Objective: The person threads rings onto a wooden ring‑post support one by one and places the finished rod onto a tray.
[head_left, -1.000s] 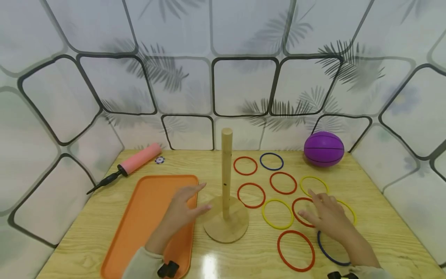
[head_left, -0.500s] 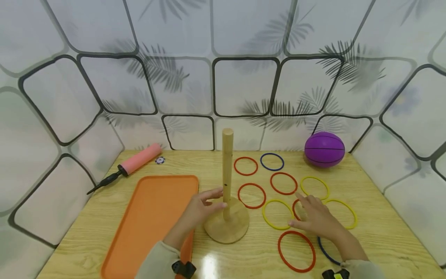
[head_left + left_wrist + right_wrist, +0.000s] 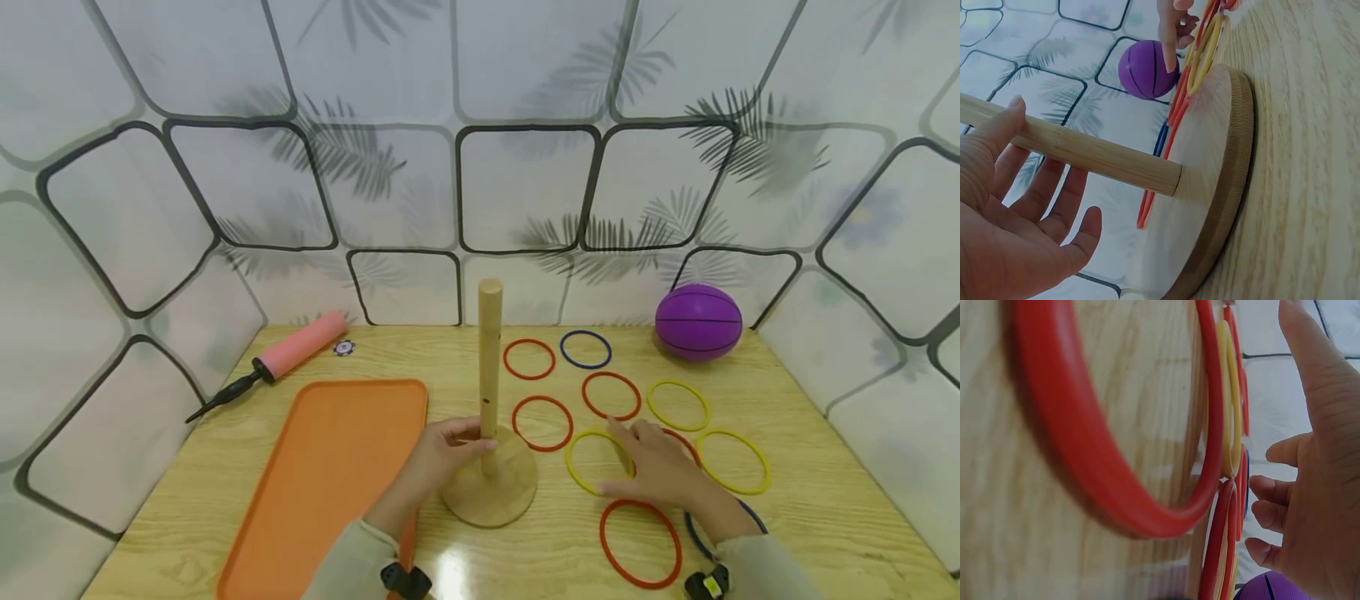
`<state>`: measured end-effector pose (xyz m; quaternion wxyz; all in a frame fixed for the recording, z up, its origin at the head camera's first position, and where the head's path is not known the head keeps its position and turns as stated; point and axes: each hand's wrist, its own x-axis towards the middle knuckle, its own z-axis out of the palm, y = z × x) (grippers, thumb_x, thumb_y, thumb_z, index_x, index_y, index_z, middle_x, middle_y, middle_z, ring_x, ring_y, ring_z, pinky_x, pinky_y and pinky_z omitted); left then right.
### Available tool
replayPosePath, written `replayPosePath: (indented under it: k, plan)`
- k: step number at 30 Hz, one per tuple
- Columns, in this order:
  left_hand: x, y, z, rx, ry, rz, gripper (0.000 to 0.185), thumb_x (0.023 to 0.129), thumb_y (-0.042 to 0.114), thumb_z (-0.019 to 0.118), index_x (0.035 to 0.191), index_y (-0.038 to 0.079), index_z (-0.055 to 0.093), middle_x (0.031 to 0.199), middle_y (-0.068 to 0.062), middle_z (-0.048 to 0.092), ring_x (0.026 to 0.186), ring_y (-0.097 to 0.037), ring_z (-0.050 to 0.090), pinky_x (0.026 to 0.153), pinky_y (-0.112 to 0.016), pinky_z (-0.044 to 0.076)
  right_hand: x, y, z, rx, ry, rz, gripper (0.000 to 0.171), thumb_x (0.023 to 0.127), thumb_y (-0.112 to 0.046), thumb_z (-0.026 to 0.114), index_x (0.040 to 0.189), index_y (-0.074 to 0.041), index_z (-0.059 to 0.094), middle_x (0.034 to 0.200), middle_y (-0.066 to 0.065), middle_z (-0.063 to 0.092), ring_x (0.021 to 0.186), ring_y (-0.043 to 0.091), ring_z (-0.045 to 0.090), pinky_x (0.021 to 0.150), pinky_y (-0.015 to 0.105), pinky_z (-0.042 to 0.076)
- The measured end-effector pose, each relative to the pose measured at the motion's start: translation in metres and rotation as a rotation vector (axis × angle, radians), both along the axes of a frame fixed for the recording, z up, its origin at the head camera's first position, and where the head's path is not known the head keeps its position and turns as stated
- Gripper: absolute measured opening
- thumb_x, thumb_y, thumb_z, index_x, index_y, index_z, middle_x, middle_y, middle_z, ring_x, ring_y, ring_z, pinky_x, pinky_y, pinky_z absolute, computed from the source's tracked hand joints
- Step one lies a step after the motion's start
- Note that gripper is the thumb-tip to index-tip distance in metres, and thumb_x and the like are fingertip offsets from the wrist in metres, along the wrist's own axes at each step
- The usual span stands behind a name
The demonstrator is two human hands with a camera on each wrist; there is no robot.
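Reaching the wooden peg [image 3: 489, 367], the left hand [image 3: 442, 454] has its fingers spread loosely beside the shaft, low near the round base [image 3: 489, 487], not closed around it. Right of the peg, the right hand [image 3: 651, 471] lies flat and open over a yellow ring [image 3: 597, 461], gripping nothing (fingertips seem to touch it). No ring sits on the peg; all lie on the table [image 3: 817, 508]

Wooden table [image 3: 810, 500]: orange tray [image 3: 322, 467], peg stand [image 3: 489, 475], rings [image 3: 641, 543], pump [image 3: 273, 360], purple ball [image 3: 698, 322].
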<state>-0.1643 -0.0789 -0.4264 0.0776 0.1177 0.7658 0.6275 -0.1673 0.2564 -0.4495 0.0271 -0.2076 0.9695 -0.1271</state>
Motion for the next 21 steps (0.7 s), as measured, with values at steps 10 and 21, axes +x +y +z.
replayPosePath:
  k: [10, 21]
  plan:
    - [-0.0021, -0.0004, -0.0022, 0.060, -0.058, -0.002, 0.034, 0.082, 0.019, 0.074, 0.110, 0.000, 0.070, 0.106, -0.011, 0.070, 0.094, -0.019, 0.066, 0.081, -0.032, 0.053, -0.0070, -0.0069, -0.0058, 0.085, -0.053, 0.016, 0.119, 0.059, -0.083, 0.061, 0.145, -0.004, 0.037, 0.099, 0.004, 0.041, 0.084, 0.018, 0.034, 0.069, 0.039, 0.029]
    - [-0.0030, -0.0006, -0.0020, 0.077, -0.101, -0.010, 0.036, 0.081, 0.020, 0.075, 0.110, 0.000, 0.070, 0.106, -0.011, 0.070, 0.098, -0.019, 0.065, 0.083, -0.032, 0.052, -0.0093, -0.0084, -0.0072, 0.046, -0.013, 0.021, 0.110, 0.056, -0.080, 0.066, 0.135, -0.006, 0.048, 0.091, 0.003, 0.037, 0.078, 0.017, 0.033, 0.065, 0.035, 0.027]
